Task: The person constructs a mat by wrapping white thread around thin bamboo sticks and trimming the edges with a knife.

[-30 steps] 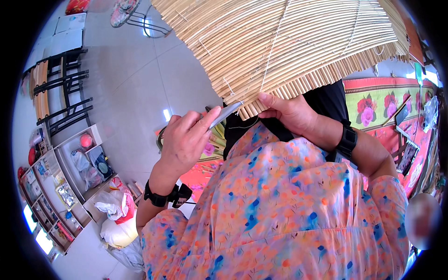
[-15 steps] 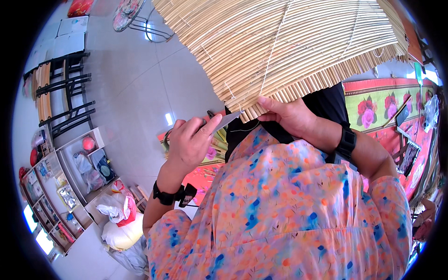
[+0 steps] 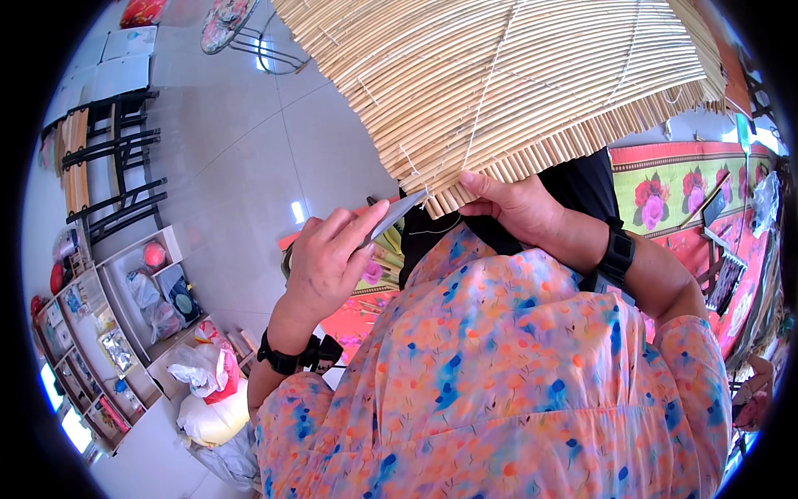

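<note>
A large mat of thin straw-coloured reeds (image 3: 532,91), tied with white string, spreads out in front of me. My right hand (image 3: 515,206) pinches its near corner, thumb on top and fingers underneath. In my left hand (image 3: 328,262) is a knife (image 3: 394,218) with a grey blade, its handle mostly hidden by my fingers. The blade's tip touches or nearly touches the string at the mat's corner edge, just left of my right thumb.
Folded black-framed stools (image 3: 116,162) stand at the left, above a white shelf unit (image 3: 145,366) with bags and small goods. A round stool (image 3: 229,25) is at the far left. Red floral cloth (image 3: 673,195) lies at the right, and plastic bags (image 3: 212,399) sit lower left.
My left hand has drawn slightly back and down, and the knife has tilted steeper, its tip shifting a little left and up. My right hand and the mat have stayed in place.
</note>
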Tool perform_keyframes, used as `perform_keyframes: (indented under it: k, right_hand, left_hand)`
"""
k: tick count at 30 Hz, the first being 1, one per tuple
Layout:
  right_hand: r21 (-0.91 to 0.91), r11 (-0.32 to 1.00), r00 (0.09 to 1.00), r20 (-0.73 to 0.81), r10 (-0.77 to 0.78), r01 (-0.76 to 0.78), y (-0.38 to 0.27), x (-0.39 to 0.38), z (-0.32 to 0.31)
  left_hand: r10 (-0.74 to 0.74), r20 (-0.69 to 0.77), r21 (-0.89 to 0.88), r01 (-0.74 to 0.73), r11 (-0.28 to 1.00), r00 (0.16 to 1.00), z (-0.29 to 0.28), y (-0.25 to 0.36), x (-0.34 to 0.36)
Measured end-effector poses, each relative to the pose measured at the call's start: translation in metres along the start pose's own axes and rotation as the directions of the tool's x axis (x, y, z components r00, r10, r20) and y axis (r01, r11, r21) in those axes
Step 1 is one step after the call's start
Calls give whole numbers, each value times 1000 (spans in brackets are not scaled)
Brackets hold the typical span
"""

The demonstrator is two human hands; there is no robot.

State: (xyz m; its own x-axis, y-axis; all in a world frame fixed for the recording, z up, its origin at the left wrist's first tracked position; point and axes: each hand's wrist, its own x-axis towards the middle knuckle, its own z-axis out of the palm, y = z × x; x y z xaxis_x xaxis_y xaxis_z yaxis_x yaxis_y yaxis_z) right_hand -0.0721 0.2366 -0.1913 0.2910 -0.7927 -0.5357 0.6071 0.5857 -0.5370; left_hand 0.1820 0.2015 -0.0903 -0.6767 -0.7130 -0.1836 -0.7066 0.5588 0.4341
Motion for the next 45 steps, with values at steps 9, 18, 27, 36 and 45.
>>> perform_keyframes:
  k: [9,18,27,36,45]
  right_hand:
    - [17,999,1000,9,29,-29,0,0,0]
    - [19,999,999,21,-45,45,4,1,-2]
    - [7,999,997,50,-53,53,3,-1,2]
    - [24,999,998,56,-32,30,5,4,-1]
    - [36,998,996,72,-55,53,4,3,1]
  left_hand:
    - [151,-273,70,-136,988,950,39,-5,11]
    - [254,-363,-3,-273,962,897,21,1,-10]
    - [184,-407,-250,-304,919,894,24,-5,-35]
    - [45,67,166,-56,985,997,1,-14,-35]
    - [-503,-260,-420,372,828,824,7,-3,-17]
